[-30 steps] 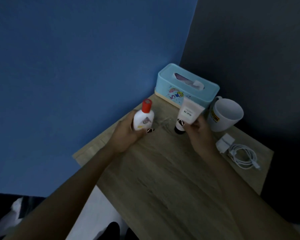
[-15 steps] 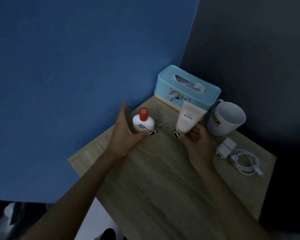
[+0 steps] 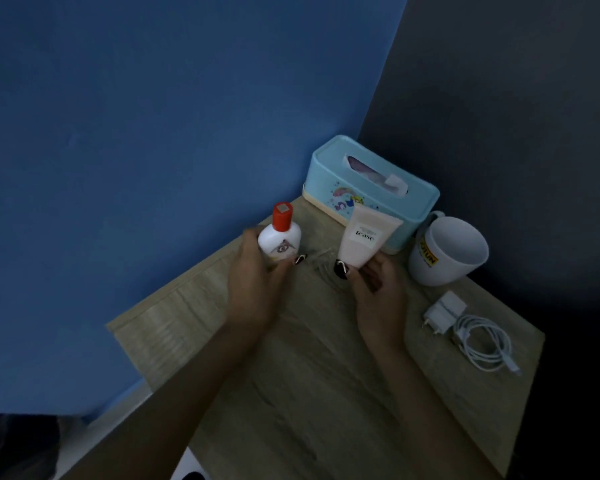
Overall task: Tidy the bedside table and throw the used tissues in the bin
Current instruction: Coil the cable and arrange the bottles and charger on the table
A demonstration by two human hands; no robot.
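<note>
A matte blue wall (image 3: 153,150) meets a dark grey wall (image 3: 516,98) behind a pale wood-grain table (image 3: 309,393). In the far corner sits a rounded light-blue tissue box (image 3: 368,188), a tissue showing in its slot. Right of it stands a smooth white mug (image 3: 447,252); nearer lies a coiled white charger cable (image 3: 478,337). The left hand (image 3: 257,285) has its fingers wrapped round a white bottle (image 3: 280,239) with a red cap. The right hand (image 3: 378,289) pinches an upright cream tube (image 3: 362,239).
</note>
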